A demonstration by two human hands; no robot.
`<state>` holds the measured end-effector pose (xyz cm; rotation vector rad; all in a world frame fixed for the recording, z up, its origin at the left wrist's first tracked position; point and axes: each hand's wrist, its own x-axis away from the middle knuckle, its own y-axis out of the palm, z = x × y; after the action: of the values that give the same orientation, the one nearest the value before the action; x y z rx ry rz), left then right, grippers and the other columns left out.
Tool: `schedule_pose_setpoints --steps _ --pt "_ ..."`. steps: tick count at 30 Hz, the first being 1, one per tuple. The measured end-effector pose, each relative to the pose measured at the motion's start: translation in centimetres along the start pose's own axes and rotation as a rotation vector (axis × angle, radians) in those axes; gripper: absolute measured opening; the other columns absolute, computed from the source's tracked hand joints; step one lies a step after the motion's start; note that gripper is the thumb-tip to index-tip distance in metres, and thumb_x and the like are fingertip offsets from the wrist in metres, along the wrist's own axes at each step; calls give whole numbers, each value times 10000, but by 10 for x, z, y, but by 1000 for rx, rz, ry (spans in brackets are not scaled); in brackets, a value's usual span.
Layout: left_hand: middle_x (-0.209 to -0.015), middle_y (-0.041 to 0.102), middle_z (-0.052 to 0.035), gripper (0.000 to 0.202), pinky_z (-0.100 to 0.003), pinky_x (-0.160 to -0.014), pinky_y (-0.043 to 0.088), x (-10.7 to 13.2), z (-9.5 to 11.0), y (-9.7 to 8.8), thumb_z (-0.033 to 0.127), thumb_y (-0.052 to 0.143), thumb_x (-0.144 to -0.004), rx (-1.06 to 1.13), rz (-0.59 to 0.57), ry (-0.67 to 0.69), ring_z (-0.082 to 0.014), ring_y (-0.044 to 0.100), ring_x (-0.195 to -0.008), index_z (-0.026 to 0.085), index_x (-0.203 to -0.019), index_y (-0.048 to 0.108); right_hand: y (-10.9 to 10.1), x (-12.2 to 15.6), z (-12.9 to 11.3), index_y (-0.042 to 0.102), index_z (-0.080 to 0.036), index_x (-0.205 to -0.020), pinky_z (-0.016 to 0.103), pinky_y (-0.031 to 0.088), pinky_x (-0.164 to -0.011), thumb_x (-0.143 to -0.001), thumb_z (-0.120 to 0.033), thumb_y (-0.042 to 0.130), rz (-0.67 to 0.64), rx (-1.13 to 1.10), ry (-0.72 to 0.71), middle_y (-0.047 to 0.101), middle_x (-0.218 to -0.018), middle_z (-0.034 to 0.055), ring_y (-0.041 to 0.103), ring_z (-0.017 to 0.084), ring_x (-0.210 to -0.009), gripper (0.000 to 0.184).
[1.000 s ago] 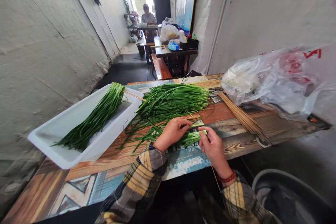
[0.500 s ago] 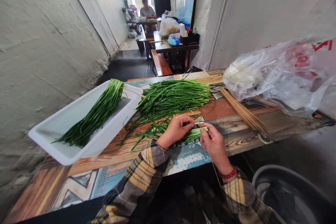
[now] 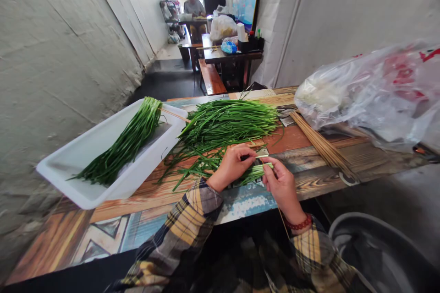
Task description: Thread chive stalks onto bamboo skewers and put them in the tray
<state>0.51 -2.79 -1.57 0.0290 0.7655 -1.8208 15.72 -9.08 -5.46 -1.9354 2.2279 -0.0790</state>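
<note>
Garlic chives (image 3: 254, 173) hang threaded by their pale ends on a thin bamboo skewer (image 3: 282, 220), whose tail runs down past the wrist. My right hand (image 3: 280, 183) is closed on that skewer close to the chives. My left hand (image 3: 235, 165) pinches the pale end of a chive stalk (image 3: 261, 156) at the skewer's tip. Just beyond my hands lies a large heap of loose chives (image 3: 228, 121). In the white tray (image 3: 75, 197) at left rests a skewered bunch of chives (image 3: 132, 146), its skewer poking out over the rim.
Bare bamboo skewers (image 3: 319, 144) lie in a bundle at right, beside a big plastic bag (image 3: 371, 94). A grey tub (image 3: 378, 247) stands below the table's right edge. Farther back are another table (image 3: 232, 55), a bench (image 3: 211, 75) and a seated person (image 3: 194, 7).
The view has shifted slightly, with the tray and far table a little higher in it. Both hands keep their grip, the stalk end still at the skewer's tip.
</note>
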Motion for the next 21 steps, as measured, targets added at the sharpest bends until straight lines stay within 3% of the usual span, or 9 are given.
schedule_pose_setpoints --steps 21 --pt "-708 626 -16 93 -228 -638 407 1 1 2 114 610 -767 -52 34 3 -115 556 -682 152 -710 673 1 -1 0 603 -178 -1088 207 348 -401 -884 -414 499 -25 13 -2 486 -490 -68 427 87 -380 329"
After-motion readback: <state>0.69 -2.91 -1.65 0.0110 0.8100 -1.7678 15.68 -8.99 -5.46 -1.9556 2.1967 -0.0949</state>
